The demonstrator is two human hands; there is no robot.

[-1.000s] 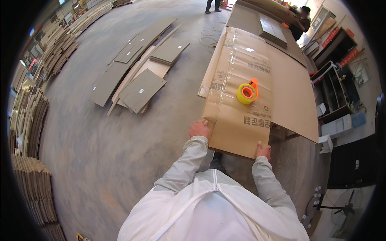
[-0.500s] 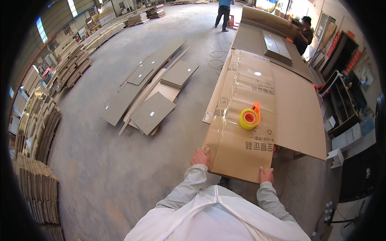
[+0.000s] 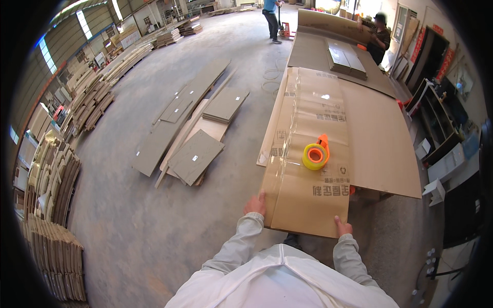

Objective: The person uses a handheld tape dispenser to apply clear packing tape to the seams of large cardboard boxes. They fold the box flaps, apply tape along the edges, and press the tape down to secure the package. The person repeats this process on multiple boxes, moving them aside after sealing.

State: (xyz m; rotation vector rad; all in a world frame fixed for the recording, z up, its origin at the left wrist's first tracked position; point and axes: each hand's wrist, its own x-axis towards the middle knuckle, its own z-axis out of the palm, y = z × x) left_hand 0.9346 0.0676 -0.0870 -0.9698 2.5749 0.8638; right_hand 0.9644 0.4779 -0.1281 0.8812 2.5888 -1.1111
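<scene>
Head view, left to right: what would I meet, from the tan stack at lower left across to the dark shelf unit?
Tan stack, nearest grey panel on the floor, left hand at the left edge of the cardboard package, tape dispenser, right hand, dark shelf unit.

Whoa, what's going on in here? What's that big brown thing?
Someone's two bare hands are on a long piece of cardboard: the left hand grips its left edge, the right hand its near right corner. A yellow and orange tape roll lies on top. Grey boards lie on the floor to the left. Farther off, a person in blue stands by a red cart.
</scene>
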